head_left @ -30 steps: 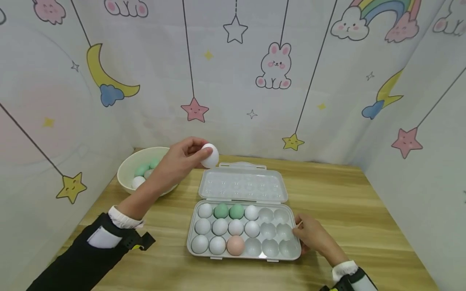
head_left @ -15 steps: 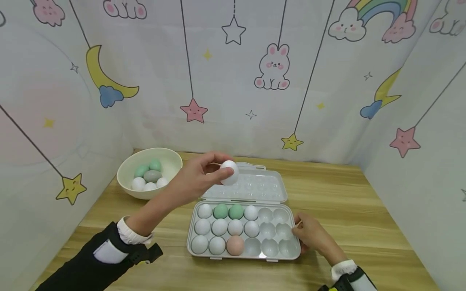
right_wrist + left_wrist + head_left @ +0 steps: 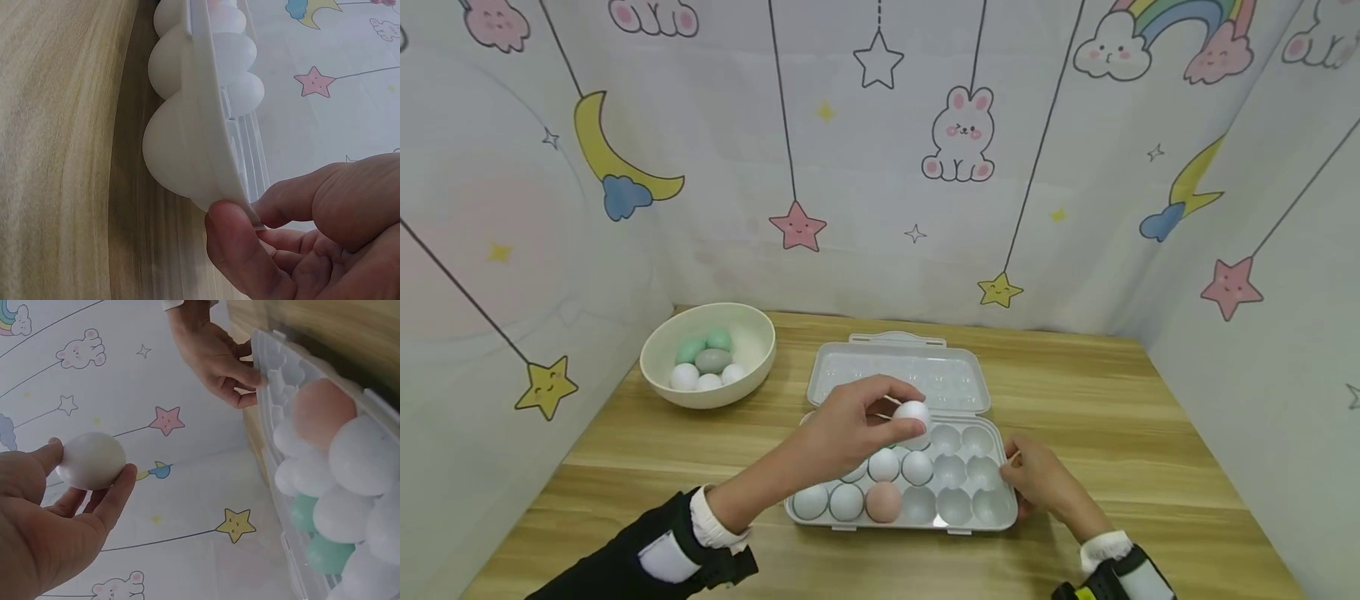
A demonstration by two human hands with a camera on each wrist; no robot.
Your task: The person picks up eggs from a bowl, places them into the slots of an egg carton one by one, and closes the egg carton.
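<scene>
My left hand (image 3: 846, 429) holds a white egg (image 3: 913, 417) between thumb and fingers, over the back row of a pale plastic egg box (image 3: 955, 506). From the left wrist, the same egg (image 3: 92, 461) shows clear of the box. White and green eggs and a pink egg (image 3: 883, 502) fill the box's left part; some are hidden behind the left hand. Cups at its right side are bare. At the right end, my right hand (image 3: 1048, 479) pinches the box's rim, and in the right wrist view its thumb and finger grip that edge (image 3: 215, 125).
The clear lid (image 3: 842, 367) lies folded back behind the box. A cream bowl (image 3: 707, 398) with several green, grey and white eggs stands at the back left. A wooden table (image 3: 1105, 417) is bounded by a printed cloth (image 3: 880, 167) at the back and sides.
My left hand has come right and toward me with the white egg, from beside the bowl to over the box. The right hand stays on the box's edge.
</scene>
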